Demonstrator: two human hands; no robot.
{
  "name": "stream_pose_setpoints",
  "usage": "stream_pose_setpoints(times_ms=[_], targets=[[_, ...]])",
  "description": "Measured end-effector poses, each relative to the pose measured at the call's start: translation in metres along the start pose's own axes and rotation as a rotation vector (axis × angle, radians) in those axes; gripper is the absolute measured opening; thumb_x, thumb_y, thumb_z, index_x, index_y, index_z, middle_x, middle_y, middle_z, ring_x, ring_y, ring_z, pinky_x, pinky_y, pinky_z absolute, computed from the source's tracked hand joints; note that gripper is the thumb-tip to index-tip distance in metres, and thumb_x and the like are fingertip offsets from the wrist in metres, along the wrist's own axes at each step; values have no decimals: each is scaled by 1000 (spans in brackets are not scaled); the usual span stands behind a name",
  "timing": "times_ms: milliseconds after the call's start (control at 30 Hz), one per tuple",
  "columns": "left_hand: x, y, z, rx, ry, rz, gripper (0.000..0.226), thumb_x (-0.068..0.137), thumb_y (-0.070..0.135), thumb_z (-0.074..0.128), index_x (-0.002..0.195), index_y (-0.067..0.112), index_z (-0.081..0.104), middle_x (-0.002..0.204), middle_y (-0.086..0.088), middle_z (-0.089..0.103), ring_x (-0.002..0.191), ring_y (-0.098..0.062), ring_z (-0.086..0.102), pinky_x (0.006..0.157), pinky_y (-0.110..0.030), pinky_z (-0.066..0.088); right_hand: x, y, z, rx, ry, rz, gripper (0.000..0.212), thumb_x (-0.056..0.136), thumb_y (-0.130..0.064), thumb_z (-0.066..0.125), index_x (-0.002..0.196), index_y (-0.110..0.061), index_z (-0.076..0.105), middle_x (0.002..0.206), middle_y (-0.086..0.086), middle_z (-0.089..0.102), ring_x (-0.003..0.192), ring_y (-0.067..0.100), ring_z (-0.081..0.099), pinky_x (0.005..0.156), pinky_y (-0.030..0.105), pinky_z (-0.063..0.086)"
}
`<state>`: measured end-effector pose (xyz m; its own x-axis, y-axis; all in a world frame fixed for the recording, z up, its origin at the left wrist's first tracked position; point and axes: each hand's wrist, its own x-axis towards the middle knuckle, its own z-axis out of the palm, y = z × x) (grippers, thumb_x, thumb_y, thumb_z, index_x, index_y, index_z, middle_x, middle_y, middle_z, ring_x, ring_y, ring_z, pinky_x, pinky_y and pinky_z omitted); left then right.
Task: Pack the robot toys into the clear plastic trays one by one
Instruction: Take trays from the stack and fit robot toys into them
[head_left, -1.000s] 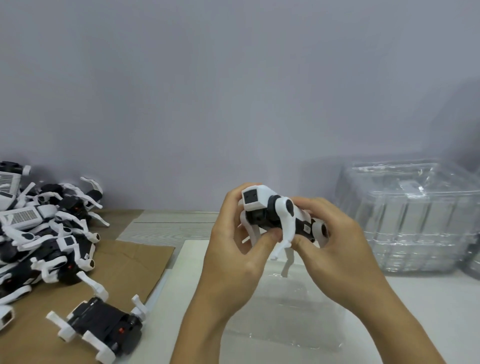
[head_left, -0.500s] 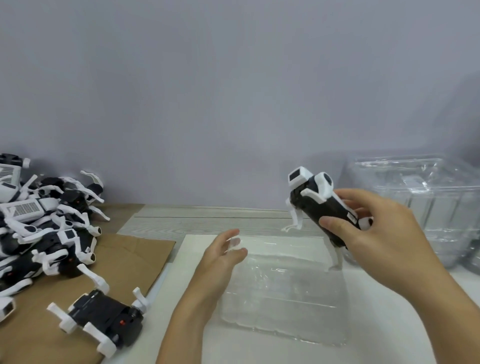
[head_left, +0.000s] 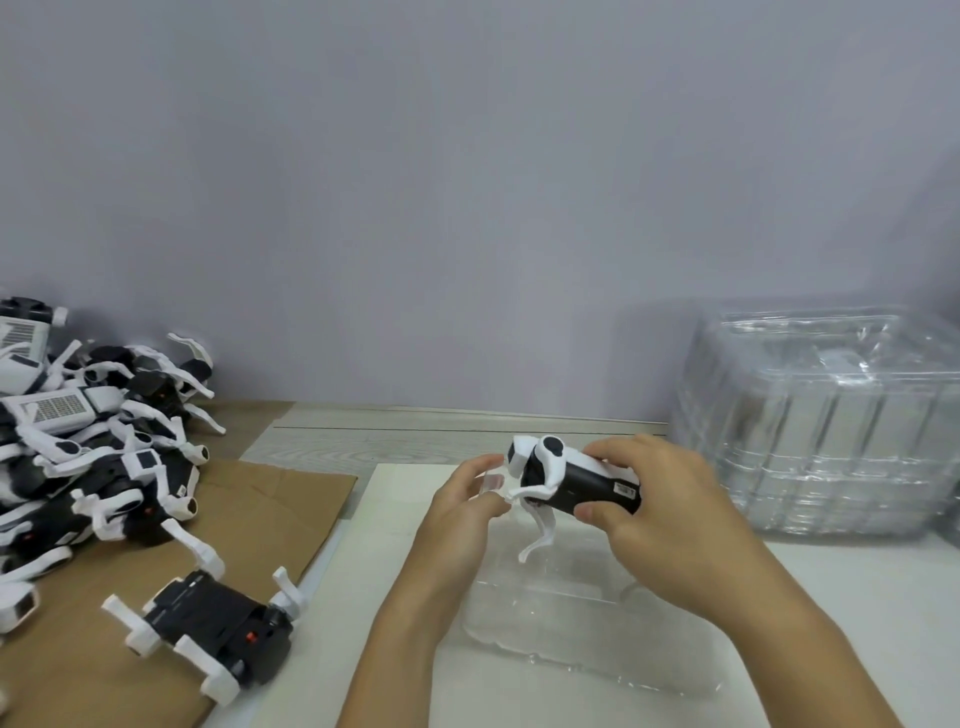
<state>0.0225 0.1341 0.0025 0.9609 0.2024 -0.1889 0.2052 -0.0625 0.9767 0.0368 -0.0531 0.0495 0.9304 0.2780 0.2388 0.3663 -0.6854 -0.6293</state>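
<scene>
The right hand (head_left: 660, 499) grips a robot dog toy (head_left: 571, 478) above the clear plastic tray (head_left: 571, 639), which holds nothing. The left hand (head_left: 457, 514) pinches the toy's front leg.

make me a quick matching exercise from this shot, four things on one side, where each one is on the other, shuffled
Things:
1. held robot toy
2. clear tray
3. stack of clear trays
4. lone robot toy

Places:
A. on its back on the brown cardboard
B. far right, against the wall
C. flat on the white sheet, below the hands
D. in the air, gripped by the right hand, the left hand at its front leg

Pairs: 1-D, 2-C, 3-B, 4-A
</scene>
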Motion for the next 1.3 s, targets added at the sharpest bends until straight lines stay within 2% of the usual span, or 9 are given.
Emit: stream_pose_setpoints(times_ms=[100,200,300,567,667,867,1033,1167,1300], targets=[[0,0,2,17,2,4,47,73,30,55,115,49,64,129,10,63,122,-15,58,109,-45,42,0,1,2,-38,-38,9,31,82,-26,75,95,-45,54,100,-20,53,100,7,47,82,26,35],[0,0,3,29,18,7,41,83,24,57,111,52,64,128,12,63,120,-14,58,107,-44,44,-1,0,7,-85,-64,29,35,83,-26,74,111,-39,58,103,-18,52,108,11,47,91,30,37],[1,-2,3,21,30,13,39,87,22,58,108,54,63,126,15,62,120,-10,57,107,-40,44,-4,-2,9,-75,-54,29,48,83,-23,73,118,-45,49,98,-23,46,108,11,43,97,32,37],[2,-4,1,16,28,42,42,88,19,56,111,54,61,120,20,61,114,-4,57,90,-29,47,-3,-3,15,-127,-44,29,37,83,-26,72,112,-43,54,104,-17,51,112,11,42,95,34,32],[2,-4,1,20,38,44,44,86,20,55,115,54,61,121,21,60,115,-3,56,94,-31,47,-4,-3,19,-170,-28,33,38,83,-29,72,114,-42,55,103,-16,52,114,11,41,88,32,25],[1,-1,3,19,47,38,40,81,30,60,112,56,62,123,21,60,116,-3,55,86,-28,44,-1,2,17,-122,-23,34,40,82,-27,75,116,-41,60,100,-14,51,112,12,40,97,33,34],[2,3,3,-49,51,-7,45,59,49,63,103,52,68,120,12,67,122,-15,58,106,-48,45,-1,3,19,-131,-10,17,41,82,-27,76,119,-41,61,101,-14,54,114,12,41,99,33,34],[3,2,3,-13,82,51,27,80,55,65,106,49,66,100,22,71,110,-3,60,89,-31,47,0,4,20,-141,7,-3,42,82,-28,76,119,-40,62,100,-15,56,112,12,43,99,34,35],[3,1,2,15,101,54,17,94,43,62,111,45,64,112,14,67,111,-7,60,98,-35,48,0,4,23,-146,28,-31,42,82,-26,76,119,-40,63,96,-17,52,108,12,41,96,33,36]])
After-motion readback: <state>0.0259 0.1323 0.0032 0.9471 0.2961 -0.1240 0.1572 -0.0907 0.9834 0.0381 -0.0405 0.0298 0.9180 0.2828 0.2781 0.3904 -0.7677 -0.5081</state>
